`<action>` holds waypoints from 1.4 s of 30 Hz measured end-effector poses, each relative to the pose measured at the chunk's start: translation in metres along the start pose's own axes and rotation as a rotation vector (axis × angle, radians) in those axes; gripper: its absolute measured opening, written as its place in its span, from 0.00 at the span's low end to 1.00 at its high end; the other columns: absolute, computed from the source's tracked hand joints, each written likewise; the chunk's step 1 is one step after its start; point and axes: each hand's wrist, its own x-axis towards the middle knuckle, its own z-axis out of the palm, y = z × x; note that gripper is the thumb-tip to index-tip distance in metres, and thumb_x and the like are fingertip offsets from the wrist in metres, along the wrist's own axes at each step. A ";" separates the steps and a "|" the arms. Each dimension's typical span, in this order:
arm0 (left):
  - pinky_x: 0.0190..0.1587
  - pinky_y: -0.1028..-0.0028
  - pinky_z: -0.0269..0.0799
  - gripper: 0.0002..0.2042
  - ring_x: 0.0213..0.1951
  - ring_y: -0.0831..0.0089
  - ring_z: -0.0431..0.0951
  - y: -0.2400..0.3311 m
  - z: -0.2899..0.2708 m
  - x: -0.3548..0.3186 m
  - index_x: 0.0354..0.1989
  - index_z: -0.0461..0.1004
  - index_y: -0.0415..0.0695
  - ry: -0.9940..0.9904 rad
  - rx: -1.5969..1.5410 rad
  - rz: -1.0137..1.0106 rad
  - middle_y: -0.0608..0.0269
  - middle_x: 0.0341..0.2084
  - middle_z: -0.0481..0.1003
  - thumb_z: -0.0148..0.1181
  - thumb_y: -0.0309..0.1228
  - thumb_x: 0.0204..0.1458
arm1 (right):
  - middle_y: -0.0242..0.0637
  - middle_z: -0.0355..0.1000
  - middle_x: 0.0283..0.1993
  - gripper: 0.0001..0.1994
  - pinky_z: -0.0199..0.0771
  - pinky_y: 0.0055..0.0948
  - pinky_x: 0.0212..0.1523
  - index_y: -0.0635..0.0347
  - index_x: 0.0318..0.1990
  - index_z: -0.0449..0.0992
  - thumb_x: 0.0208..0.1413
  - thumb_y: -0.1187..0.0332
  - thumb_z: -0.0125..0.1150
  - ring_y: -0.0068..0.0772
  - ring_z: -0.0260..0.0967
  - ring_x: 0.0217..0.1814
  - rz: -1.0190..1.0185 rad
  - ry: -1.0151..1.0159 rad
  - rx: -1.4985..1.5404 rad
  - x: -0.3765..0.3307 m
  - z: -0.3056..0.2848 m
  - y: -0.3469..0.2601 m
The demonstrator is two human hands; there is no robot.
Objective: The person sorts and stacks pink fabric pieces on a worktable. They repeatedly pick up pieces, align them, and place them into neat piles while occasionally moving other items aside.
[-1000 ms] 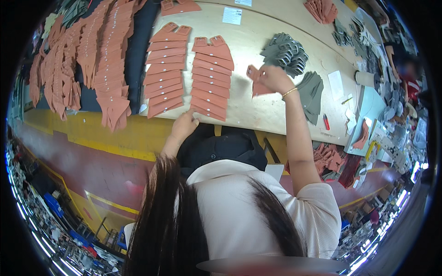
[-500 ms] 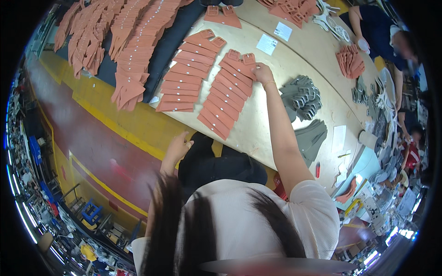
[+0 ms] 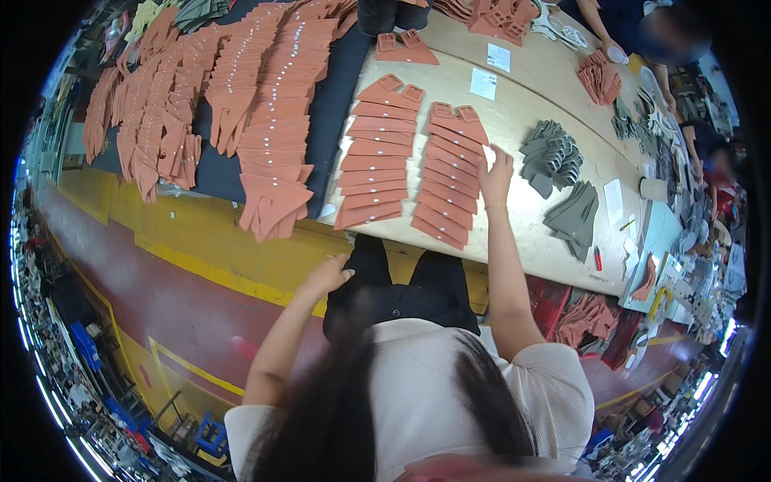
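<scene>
We take the right-hand column of terracotta cut pieces [image 3: 448, 178] as our landmark: flat, tab-topped shapes laid overlapping like shingles on the pale tabletop [image 3: 522, 233], running from the far tabs down toward the near edge. Our right hand [image 3: 495, 172] rests on the right flank of that column, about midway along it, with the fingers [image 3: 487, 157] spread apart and lying flat on the pieces, not clamped on anything. Our left hand [image 3: 324, 277] hangs off the tabletop, below and to the left of the column's near end, over the yellow floor strip [image 3: 209, 249]; its fingers look loosely curled and hold nothing. Just left of the landmark lies a second, matching column [image 3: 376, 173], and farther left a dark belt [image 3: 329, 128] carries long rows of the same pieces. To the right of the column, well apart, sit two fans of grey cut pieces [image 3: 550, 157], and beyond its far end lie two white paper slips [image 3: 483, 83]. We judge these pieces to be thin, light and flexible, something like leather or synthetic sheet, soft enough to bend but stiff enough to lie flat. They should slide readily over one another, so a flat press will shift the whole row; to lift one, we would pinch an exposed edge or the tab end between thumb and fingertips. A co-worker's arm [image 3: 598, 24] shows at the far side of the tabletop.
</scene>
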 end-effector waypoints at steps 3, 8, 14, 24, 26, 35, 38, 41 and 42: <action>0.51 0.59 0.69 0.22 0.46 0.50 0.75 -0.035 -0.044 -0.007 0.50 0.71 0.39 -0.124 0.112 -0.046 0.43 0.42 0.75 0.57 0.42 0.51 | 0.48 0.67 0.45 0.18 0.64 0.44 0.50 0.62 0.47 0.70 0.44 0.75 0.59 0.52 0.62 0.50 -0.032 -0.022 0.045 -0.072 0.007 -0.043; 0.35 0.62 0.72 0.19 0.25 0.58 0.79 -0.045 -0.063 0.006 0.47 0.73 0.39 -0.179 0.459 0.108 0.52 0.19 0.77 0.57 0.40 0.52 | 0.46 0.68 0.41 0.12 0.68 0.44 0.49 0.60 0.40 0.73 0.45 0.71 0.60 0.50 0.66 0.46 -0.225 -0.504 0.205 -0.189 0.022 -0.102; 0.39 0.60 0.72 0.20 0.31 0.55 0.79 0.005 -0.017 0.007 0.47 0.73 0.40 -0.257 0.341 0.195 0.51 0.23 0.78 0.58 0.42 0.51 | 0.42 0.71 0.44 0.15 0.70 0.38 0.49 0.55 0.47 0.73 0.51 0.66 0.59 0.45 0.70 0.48 -0.073 -0.898 0.123 -0.252 0.008 -0.109; 0.53 0.61 0.67 0.24 0.49 0.50 0.74 -0.021 0.037 -0.035 0.54 0.68 0.42 -0.218 0.242 0.247 0.43 0.43 0.75 0.58 0.41 0.51 | 0.41 0.70 0.47 0.16 0.70 0.42 0.49 0.54 0.48 0.72 0.51 0.65 0.58 0.45 0.69 0.51 0.123 -0.758 -0.011 -0.303 -0.010 -0.072; 0.53 0.60 0.68 0.24 0.50 0.51 0.73 -0.037 0.034 -0.046 0.55 0.67 0.43 -0.206 0.378 0.223 0.41 0.45 0.73 0.58 0.42 0.51 | 0.41 0.70 0.47 0.16 0.69 0.42 0.50 0.54 0.49 0.72 0.51 0.66 0.58 0.46 0.69 0.51 0.128 -0.754 0.072 -0.306 -0.008 -0.075; 0.45 0.65 0.70 0.22 0.42 0.56 0.76 -0.070 -0.051 -0.036 0.53 0.69 0.43 -0.224 0.157 0.192 0.47 0.38 0.76 0.58 0.42 0.53 | 0.45 0.58 0.62 0.15 0.68 0.40 0.55 0.56 0.47 0.72 0.49 0.70 0.60 0.46 0.67 0.54 0.021 -0.378 -0.012 -0.262 0.024 -0.130; 0.42 0.66 0.71 0.20 0.38 0.60 0.77 -0.068 -0.109 -0.032 0.50 0.71 0.40 -0.155 0.016 0.224 0.49 0.33 0.77 0.59 0.40 0.53 | 0.46 0.55 0.64 0.15 0.70 0.41 0.52 0.56 0.46 0.72 0.50 0.68 0.60 0.48 0.68 0.53 0.177 -0.511 -0.089 -0.236 0.036 -0.142; 0.39 0.66 0.71 0.17 0.34 0.61 0.78 -0.071 -0.158 -0.022 0.45 0.72 0.37 0.005 -0.116 0.253 0.48 0.32 0.77 0.57 0.37 0.54 | 0.56 0.51 0.66 0.12 0.73 0.43 0.47 0.58 0.39 0.75 0.48 0.64 0.63 0.51 0.73 0.45 0.244 -0.679 -0.181 -0.221 0.045 -0.150; 0.38 0.67 0.72 0.16 0.34 0.62 0.78 -0.073 -0.173 -0.014 0.45 0.72 0.36 0.008 -0.174 0.227 0.48 0.32 0.77 0.57 0.36 0.54 | 0.57 0.50 0.67 0.12 0.73 0.43 0.48 0.58 0.38 0.76 0.48 0.63 0.63 0.51 0.73 0.45 0.261 -0.733 -0.202 -0.217 0.046 -0.150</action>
